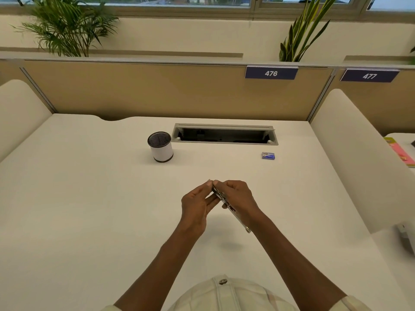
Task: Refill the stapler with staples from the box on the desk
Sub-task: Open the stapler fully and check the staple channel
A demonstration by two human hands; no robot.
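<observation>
The slim metal stapler (229, 206), silver with dark parts, is held in the air above the middle of the white desk (89, 198), tilted so that one end points up and away by the fingertips and the other end slants down toward the person, ending below the right wrist. The left hand (197, 204) grips it from the left side, fingers stretched along its body and thumb near the upper tip; the right hand (238, 195) clasps it from the right, fingers curled over the top edge and pinching near the same upper tip — both hands are closed on the stapler, which touches nothing else. Whether the stapler is opened or closed cannot be told, as the hands cover much of it. The small blue cardboard box of staples (268, 155) lies flat on the desk well apart from the hands, farther back and to the right. Behind it sits a long rectangular grey cable hatch (224, 134) let into the desk, its lid open. To the left of the hatch stands an upright white cylindrical pen cup with a dark mesh rim (160, 146). At the back rises a tan partition panel (146, 90) bearing two blue number plates — 476 (271, 73) and 477 (369, 75) — with green potted plants (67, 28) beyond it.
</observation>
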